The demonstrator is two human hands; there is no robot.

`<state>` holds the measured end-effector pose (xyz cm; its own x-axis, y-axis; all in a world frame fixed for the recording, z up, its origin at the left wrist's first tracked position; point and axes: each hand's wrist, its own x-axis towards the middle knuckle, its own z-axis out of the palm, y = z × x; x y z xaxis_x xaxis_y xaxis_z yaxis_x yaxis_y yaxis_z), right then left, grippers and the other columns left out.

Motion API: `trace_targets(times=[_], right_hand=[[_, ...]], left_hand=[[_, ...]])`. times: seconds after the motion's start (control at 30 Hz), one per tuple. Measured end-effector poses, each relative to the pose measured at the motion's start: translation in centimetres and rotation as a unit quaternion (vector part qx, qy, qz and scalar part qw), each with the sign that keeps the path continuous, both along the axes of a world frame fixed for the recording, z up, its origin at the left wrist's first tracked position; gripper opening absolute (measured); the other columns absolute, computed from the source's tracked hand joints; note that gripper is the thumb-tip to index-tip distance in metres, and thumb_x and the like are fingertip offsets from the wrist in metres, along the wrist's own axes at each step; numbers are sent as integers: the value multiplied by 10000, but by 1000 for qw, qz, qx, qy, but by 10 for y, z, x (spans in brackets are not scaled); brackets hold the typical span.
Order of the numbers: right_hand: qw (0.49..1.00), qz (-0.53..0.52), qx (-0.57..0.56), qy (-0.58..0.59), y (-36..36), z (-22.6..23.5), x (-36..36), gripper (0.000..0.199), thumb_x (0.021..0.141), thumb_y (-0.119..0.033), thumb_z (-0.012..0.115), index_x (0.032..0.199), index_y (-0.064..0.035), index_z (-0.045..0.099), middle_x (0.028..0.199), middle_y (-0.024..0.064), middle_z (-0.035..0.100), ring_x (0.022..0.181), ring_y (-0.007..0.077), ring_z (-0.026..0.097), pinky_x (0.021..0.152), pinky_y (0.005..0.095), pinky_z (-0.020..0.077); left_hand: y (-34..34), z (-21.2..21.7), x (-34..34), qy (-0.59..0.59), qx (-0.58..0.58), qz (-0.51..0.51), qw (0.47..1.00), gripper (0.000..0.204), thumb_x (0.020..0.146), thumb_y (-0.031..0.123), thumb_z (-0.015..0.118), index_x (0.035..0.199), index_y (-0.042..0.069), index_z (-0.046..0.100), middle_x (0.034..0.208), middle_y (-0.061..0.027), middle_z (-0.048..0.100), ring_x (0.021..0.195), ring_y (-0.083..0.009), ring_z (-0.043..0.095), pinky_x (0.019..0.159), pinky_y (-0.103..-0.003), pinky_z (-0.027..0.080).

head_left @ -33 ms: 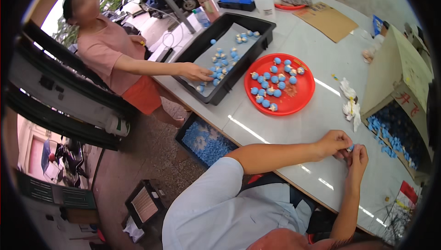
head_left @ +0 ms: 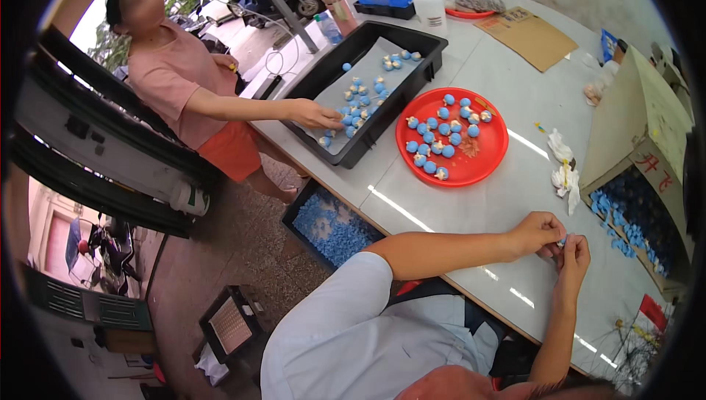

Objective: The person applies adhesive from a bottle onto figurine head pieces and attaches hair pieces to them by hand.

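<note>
Over the right part of the table, my left hand (head_left: pixel 535 234) and my right hand (head_left: pixel 573 256) meet fingertip to fingertip. Both are closed in a pinch on a small blue piece (head_left: pixel 562 241), mostly hidden by the fingers. Beyond my left forearm lies a round red tray (head_left: pixel 488 162) with several small blue balls (head_left: pixel 432 168), some bearing cream star-shaped parts. To my right, a cardboard box (head_left: pixel 622 135) lies open, with loose blue pieces (head_left: pixel 616 218) spilling at its mouth.
A co-worker's hand (head_left: pixel 316 114) reaches into a black bin (head_left: pixel 401 102) of similar balls. Crumpled white tissue (head_left: pixel 565 176) lies near the box. At the back are a white bottle (head_left: pixel 429 10) and flat cardboard (head_left: pixel 528 38). A crate of blue bits (head_left: pixel 331 231) stands below the table edge.
The whole view has shifted slightly, moving the table things a little to the right. My hands keep nearly the same pinch, and the co-worker's hand stays in the black bin.
</note>
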<state>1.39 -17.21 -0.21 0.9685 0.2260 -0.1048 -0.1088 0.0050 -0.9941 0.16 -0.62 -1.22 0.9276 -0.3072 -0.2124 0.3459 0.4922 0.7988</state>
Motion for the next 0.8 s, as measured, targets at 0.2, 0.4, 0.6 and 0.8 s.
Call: trace_targets(times=[0.2, 0.4, 0.6, 0.8], right_hand=[[998, -59, 18, 9, 31, -4, -3, 265, 1011, -255, 509, 775, -145, 459, 674, -79, 440, 554, 1, 324, 496, 176, 244], [997, -41, 59, -7, 28, -13, -3, 240, 1010, -235, 502, 791, -150, 453, 672, -74, 445, 565, 1, 334, 513, 170, 256], [996, -23, 79, -23, 24, -20, -1, 213, 1010, -231, 500, 819, -153, 451, 698, -79, 443, 587, -2, 341, 528, 165, 255], [997, -25, 72, -32, 25, -19, -3, 216, 1016, -228, 491, 821, -152, 438, 712, -84, 431, 598, -3, 335, 536, 166, 257]], left_hand=[[8, 1, -6, -21, 42, 54, 997, 195, 956, 224, 612, 1017, 44, 568, 901, -54, 640, 790, -126, 645, 662, -253, 517], [2, -10, -1, -48, -4, 61, 997, 164, 944, 164, 627, 966, 22, 549, 882, -69, 637, 775, -106, 609, 671, -261, 511], [-8, -17, -1, -59, -24, 103, 993, 147, 942, 131, 621, 943, 6, 545, 856, -77, 632, 752, -112, 606, 672, -269, 516], [-8, -9, -4, -69, -25, 109, 991, 136, 941, 117, 619, 938, 2, 546, 843, -75, 628, 742, -112, 603, 668, -269, 520]])
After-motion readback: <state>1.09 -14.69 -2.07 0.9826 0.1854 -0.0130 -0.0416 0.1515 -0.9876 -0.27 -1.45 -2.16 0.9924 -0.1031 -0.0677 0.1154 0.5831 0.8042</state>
